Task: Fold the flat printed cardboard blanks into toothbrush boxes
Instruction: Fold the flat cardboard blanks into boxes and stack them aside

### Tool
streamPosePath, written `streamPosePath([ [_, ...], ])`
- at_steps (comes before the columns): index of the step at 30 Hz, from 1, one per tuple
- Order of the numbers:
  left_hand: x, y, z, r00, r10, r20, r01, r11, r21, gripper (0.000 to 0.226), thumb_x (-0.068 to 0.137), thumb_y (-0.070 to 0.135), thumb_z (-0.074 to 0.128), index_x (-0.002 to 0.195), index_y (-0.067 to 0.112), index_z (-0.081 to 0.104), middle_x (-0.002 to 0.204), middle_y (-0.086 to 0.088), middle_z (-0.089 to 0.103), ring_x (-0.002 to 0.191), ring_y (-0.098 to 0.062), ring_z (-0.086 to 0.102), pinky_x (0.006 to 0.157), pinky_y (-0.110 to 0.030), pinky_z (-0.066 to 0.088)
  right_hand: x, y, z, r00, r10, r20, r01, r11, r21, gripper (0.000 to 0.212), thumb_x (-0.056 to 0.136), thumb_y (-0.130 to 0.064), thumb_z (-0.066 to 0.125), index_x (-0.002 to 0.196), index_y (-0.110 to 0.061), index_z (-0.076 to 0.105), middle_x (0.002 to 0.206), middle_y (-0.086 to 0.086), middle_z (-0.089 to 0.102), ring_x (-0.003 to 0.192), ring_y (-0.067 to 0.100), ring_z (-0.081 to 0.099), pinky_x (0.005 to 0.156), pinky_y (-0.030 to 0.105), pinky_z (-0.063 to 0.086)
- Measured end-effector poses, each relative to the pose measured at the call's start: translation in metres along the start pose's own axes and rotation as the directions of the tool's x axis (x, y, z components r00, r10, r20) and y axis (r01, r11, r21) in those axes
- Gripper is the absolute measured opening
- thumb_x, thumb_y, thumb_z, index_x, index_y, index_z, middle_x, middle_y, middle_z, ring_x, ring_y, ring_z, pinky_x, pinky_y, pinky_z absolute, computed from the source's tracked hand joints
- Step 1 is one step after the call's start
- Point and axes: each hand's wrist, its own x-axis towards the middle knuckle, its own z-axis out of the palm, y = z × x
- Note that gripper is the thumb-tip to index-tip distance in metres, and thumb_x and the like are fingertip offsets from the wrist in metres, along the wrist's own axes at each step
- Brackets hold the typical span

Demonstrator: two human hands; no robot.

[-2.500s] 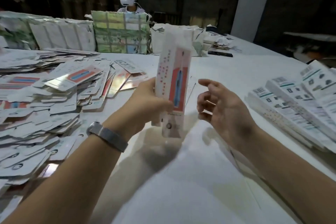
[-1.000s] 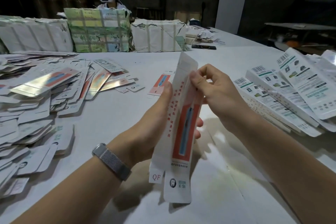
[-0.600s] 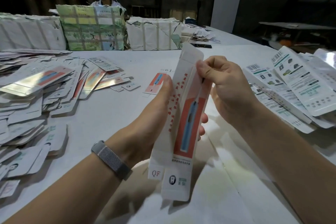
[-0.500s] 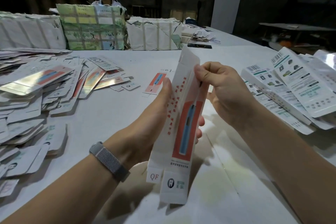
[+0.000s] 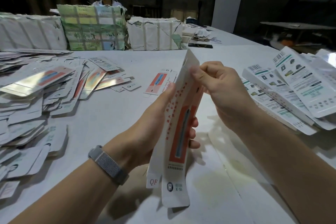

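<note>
Both fingers (image 5: 195,72) curled — pinching blank (image 5: 179,123)

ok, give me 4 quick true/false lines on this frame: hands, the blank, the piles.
1. The left hand grips the blank around its middle. True.
2. The right hand rests flat on the table. False: it pinches the blank near its top.
3. The blank lies flat on the table. False: it is held up, roughly upright.
4. A single blank lies alone on the table beyond the hands. True.
</note>
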Motion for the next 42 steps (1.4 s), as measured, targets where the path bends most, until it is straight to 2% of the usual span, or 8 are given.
streamPosePath([
  [9, 0.007, -0.002, 0.002, 0.999, -0.017, 0.027, 0.015, 0.995, 0.096, 0.089, 0.081, 0.084, 0.037, 0.128, 0.010, 0.058, 0.102, -0.021, 0.065, 0.084, -0.037, 0.065, 0.086, -0.058, 0.053, 0.008, -0.004, -0.018, 0.988, 0.121, 0.101, -0.129, 0.989, 0.077, 0.030, 0.098, -0.018, 0.058, 0.071, -0.004, 0.063, 0.060, -0.008, 0.064, 0.059, 0.005, 0.061, 0.056, 0.017, 0.051],
  [13, 0.008, -0.002, -0.001, 0.998, -0.021, 0.053, 0.016, 0.997, 0.081, 0.093, 0.079, 0.086, 0.040, 0.127, 0.009, 0.058, 0.100, -0.020, 0.063, 0.084, -0.037, 0.062, 0.088, -0.061, 0.051, 0.006, -0.009, -0.020, 0.982, 0.140, 0.129, -0.153, 0.984, 0.092, 0.030, 0.098, -0.018, 0.057, 0.073, -0.005, 0.066, 0.069, 0.000, 0.068, 0.062, 0.006, 0.066, 0.059, 0.020, 0.055],
  [19, 0.010, -0.005, 0.002, 0.986, -0.012, -0.169, 0.034, 0.991, 0.128, 0.079, 0.070, 0.083, 0.041, 0.114, 0.021, 0.064, 0.084, -0.009, 0.065, 0.066, -0.021, 0.062, 0.054, -0.034, 0.052, 0.011, -0.009, -0.023, 0.967, 0.219, 0.126, -0.234, 0.965, 0.118, 0.032, 0.099, -0.023, 0.056, 0.075, -0.005, 0.069, 0.082, 0.001, 0.074, 0.098, 0.015, 0.065, 0.089, 0.042, 0.053],
  [24, 0.004, -0.002, 0.001, 0.995, 0.009, -0.104, 0.007, 0.988, 0.156, 0.078, 0.077, 0.081, 0.050, 0.125, 0.019, 0.057, 0.093, -0.014, 0.066, 0.073, -0.024, 0.066, 0.061, -0.036, 0.056, 0.009, 0.001, -0.011, 0.995, 0.088, 0.049, -0.088, 0.996, -0.014, 0.035, 0.098, -0.030, 0.060, 0.078, -0.002, 0.067, 0.107, 0.015, 0.069, 0.090, 0.014, 0.067, 0.095, 0.042, 0.051],
  [29, 0.008, 0.002, 0.011, 0.927, 0.347, -0.141, -0.255, 0.861, 0.440, 0.064, 0.068, 0.033, 0.080, 0.124, 0.036, 0.048, 0.104, 0.002, 0.069, 0.094, -0.014, 0.072, 0.076, -0.031, 0.060, 0.004, 0.004, -0.003, 0.997, -0.050, -0.062, 0.046, 0.996, -0.070, 0.030, 0.090, -0.031, 0.071, 0.078, -0.004, 0.067, 0.112, 0.005, 0.051, 0.083, 0.005, 0.060, 0.071, 0.019, 0.052],
  [34, 0.010, -0.005, 0.010, 0.860, 0.494, -0.127, -0.378, 0.785, 0.491, 0.084, 0.074, 0.020, 0.072, 0.137, 0.050, 0.026, 0.109, 0.013, 0.064, 0.100, -0.010, 0.068, 0.080, -0.030, 0.059, -0.002, 0.010, 0.008, 0.984, -0.125, -0.126, 0.114, 0.989, -0.093, 0.027, 0.086, -0.036, 0.074, 0.085, -0.009, 0.069, 0.113, -0.001, 0.050, 0.094, -0.002, 0.059, 0.072, 0.013, 0.050],
  [39, 0.013, -0.009, 0.007, 0.840, 0.501, -0.210, -0.386, 0.823, 0.417, 0.092, 0.072, 0.022, 0.063, 0.140, 0.060, 0.013, 0.121, -0.003, 0.062, 0.096, -0.020, 0.071, 0.073, -0.031, 0.058, -0.005, 0.017, 0.020, 0.994, -0.058, -0.095, 0.066, 0.995, 0.078, 0.004, 0.100, -0.031, 0.058, 0.098, -0.029, 0.060, 0.118, 0.007, 0.055, 0.110, 0.023, 0.061, 0.095, 0.043, 0.053],
  [42, 0.015, -0.010, 0.006, 0.813, 0.515, -0.274, -0.430, 0.846, 0.314, 0.085, 0.072, 0.018, 0.061, 0.139, 0.052, 0.023, 0.114, -0.011, 0.064, 0.085, -0.024, 0.072, 0.067, -0.031, 0.058, -0.012, 0.020, 0.027, 0.999, 0.006, -0.033, 0.001, 0.979, 0.202, 0.007, 0.104, -0.032, 0.048, 0.108, -0.030, 0.053, 0.117, 0.011, 0.059, 0.102, 0.022, 0.067, 0.088, 0.038, 0.057],
])
